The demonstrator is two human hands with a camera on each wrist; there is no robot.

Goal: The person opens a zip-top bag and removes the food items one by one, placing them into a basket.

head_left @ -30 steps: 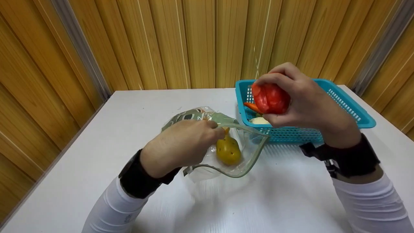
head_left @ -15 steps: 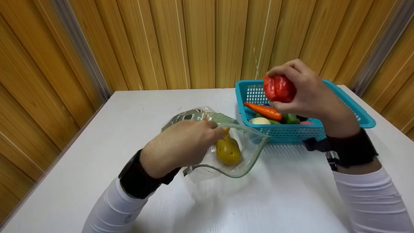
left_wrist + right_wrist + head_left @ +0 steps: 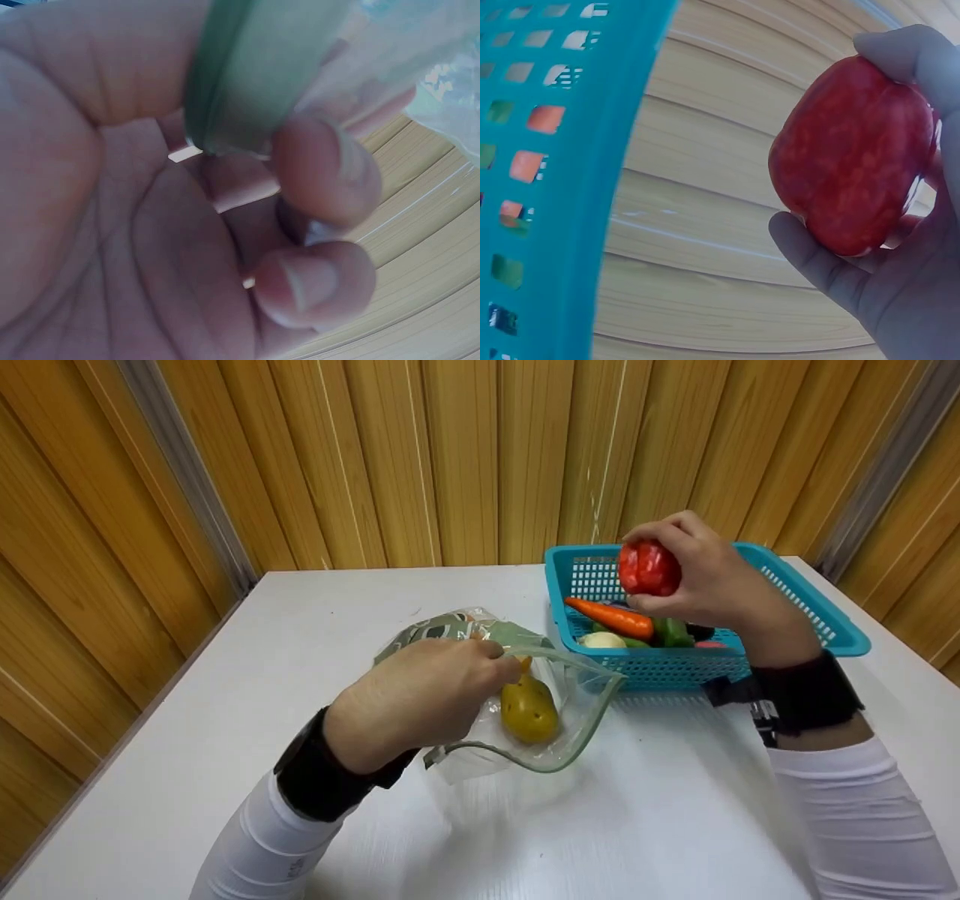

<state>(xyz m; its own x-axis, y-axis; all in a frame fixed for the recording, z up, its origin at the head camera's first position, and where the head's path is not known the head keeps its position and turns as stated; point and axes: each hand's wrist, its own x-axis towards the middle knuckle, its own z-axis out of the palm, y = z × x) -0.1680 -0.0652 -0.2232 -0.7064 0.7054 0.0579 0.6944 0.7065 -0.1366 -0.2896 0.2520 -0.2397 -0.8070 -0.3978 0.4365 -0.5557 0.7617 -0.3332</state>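
Note:
My left hand (image 3: 424, 697) pinches the green-edged rim of a clear plastic zip bag (image 3: 577, 750), as the left wrist view also shows the green strip (image 3: 240, 82) between thumb and fingers. The bag lies on the table with its mouth towards me. At its mouth is a yellow-brown, dark-spotted potato (image 3: 530, 712); a small orange bit above it is mostly hidden by the hand. My right hand (image 3: 712, 577) grips a red bell pepper (image 3: 649, 568) above the blue basket, thumb beneath and fingers over it. In the right wrist view the pepper (image 3: 855, 157) is clear of the basket's wall.
The blue plastic basket (image 3: 660, 671) stands on the white table (image 3: 247, 697), back right. In it lie a carrot (image 3: 611, 617), a whitish round vegetable (image 3: 602, 640), green vegetables (image 3: 673, 632) and something pink. A wood-patterned wall (image 3: 450, 465) rises behind the table.
My right hand has carried the red bell pepper rightwards over the basket, first up, then slightly down, uncovering the carrot and other vegetables. The left hand and bag have stayed put.

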